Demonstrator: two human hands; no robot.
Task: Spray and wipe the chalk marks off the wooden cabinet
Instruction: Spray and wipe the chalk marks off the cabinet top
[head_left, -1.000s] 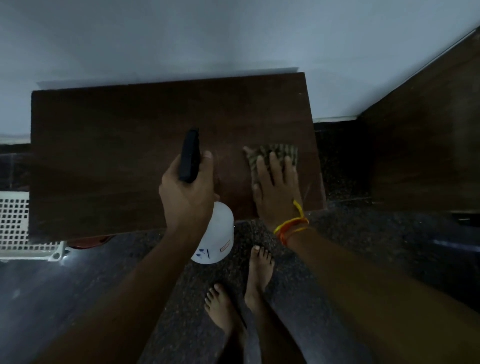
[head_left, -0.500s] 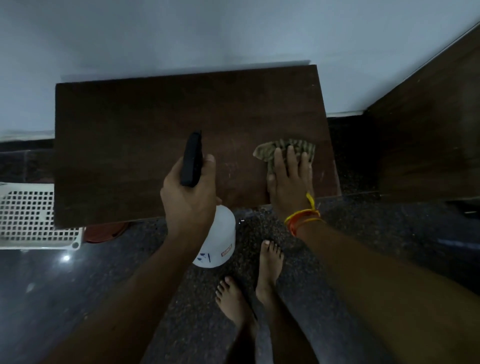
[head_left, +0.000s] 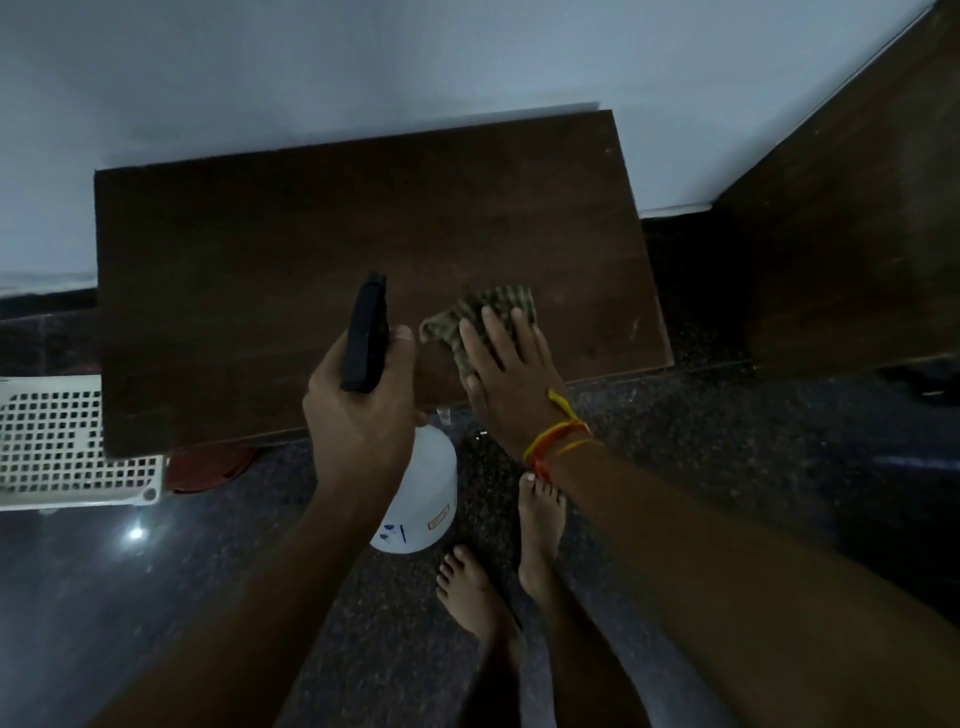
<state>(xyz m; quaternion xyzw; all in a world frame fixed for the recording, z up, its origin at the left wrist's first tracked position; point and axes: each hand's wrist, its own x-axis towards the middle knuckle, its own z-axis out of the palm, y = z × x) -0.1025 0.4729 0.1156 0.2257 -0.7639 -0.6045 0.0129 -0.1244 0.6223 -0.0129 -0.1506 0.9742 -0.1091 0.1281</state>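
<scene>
Two bare hands work over the dark wooden cabinet top. From my remote seat, going left to right: a white perforated basket sits on the floor beside the cabinet, with something reddish-brown tucked under the cabinet edge. My left hand is wrapped tight around the neck of the white spray bottle, its black trigger head aimed over the wood. Small blue marks and a reddish label show on the bottle, too blurred to read. My right hand, fingers spread flat, presses a striped green cloth onto the top. Orange and yellow threads circle that wrist. Faint pale marks, possibly chalk, lie right of the cloth.
</scene>
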